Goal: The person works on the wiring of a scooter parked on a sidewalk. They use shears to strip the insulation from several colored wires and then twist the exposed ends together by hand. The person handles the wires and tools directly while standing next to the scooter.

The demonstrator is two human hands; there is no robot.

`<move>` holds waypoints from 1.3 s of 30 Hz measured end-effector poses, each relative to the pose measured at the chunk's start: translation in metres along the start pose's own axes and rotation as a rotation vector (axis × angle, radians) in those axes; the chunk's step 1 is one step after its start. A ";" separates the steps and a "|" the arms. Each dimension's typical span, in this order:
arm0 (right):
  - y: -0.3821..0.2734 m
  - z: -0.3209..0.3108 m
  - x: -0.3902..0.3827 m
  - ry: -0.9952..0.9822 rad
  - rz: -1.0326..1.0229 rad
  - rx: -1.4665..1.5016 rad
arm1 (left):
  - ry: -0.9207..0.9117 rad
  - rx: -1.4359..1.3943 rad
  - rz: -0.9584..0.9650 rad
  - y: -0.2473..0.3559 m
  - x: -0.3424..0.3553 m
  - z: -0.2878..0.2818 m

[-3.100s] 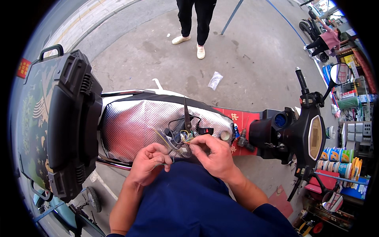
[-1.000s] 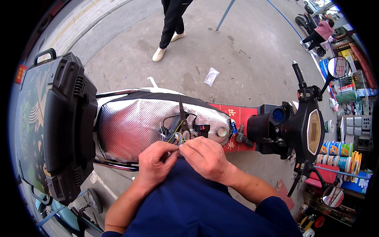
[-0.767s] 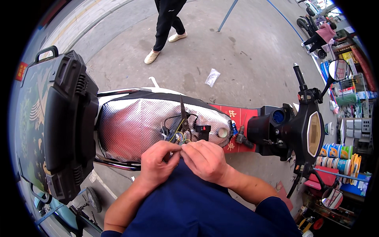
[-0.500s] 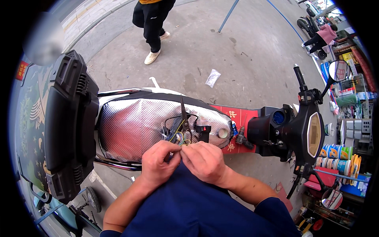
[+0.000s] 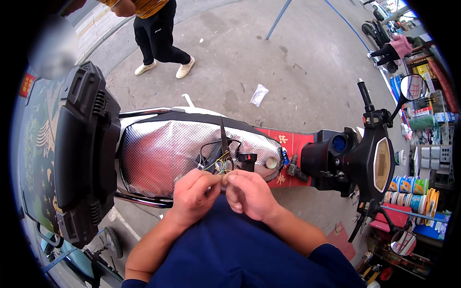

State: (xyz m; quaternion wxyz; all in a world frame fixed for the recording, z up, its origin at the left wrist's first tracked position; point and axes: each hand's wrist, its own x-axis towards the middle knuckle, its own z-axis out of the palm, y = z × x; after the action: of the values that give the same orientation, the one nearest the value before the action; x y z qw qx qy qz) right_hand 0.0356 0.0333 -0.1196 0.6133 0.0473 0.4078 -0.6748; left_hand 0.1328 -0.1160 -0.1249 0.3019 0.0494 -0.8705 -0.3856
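Left hand (image 5: 194, 193) and right hand (image 5: 251, 193) seem pinched on wires (image 5: 221, 166) at the near edge of the seat (image 5: 158, 149). A light, steady pinch should suit, clear of the scissors (image 5: 224, 138).

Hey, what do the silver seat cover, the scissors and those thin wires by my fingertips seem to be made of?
Seat cover: probably foil-faced sheeting, shiny silver with a fine embossed texture.
Scissors: dark, dull metal, likely steel, judging by the slim, tapering blade.
Thin wires: probably metal in coloured plastic insulation, some plainly yellow; the cores are too small to make out.
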 end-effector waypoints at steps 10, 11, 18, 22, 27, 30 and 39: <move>0.001 0.001 0.007 0.253 -1.375 -1.549 | -0.028 -0.055 -0.095 0.002 -0.004 0.000; 0.000 0.002 0.006 0.241 -1.329 -1.532 | -0.024 -0.051 -0.083 0.001 -0.004 0.000; 0.000 -0.010 0.013 -0.066 0.149 0.289 | -0.036 0.043 0.019 0.002 -0.001 0.001; 0.000 -0.007 -0.003 0.148 -0.091 -0.313 | -0.060 -0.046 -0.177 0.007 -0.006 0.003; -0.009 -0.019 -0.003 0.213 -1.294 -1.490 | -0.154 -0.045 -0.402 0.020 -0.003 0.005; -0.015 -0.021 0.001 0.109 -1.366 -1.515 | -0.105 -0.010 -0.334 0.024 -0.002 0.012; -0.017 -0.029 0.000 -0.091 0.126 -0.063 | 0.055 0.064 -0.341 0.029 -0.012 0.025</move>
State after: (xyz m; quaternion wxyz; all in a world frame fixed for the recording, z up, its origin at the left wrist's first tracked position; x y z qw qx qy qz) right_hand 0.0084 0.0496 -0.1308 0.6737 0.0226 0.3966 -0.6231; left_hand 0.1322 -0.0758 -0.1237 0.2543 0.2164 -0.8526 -0.4020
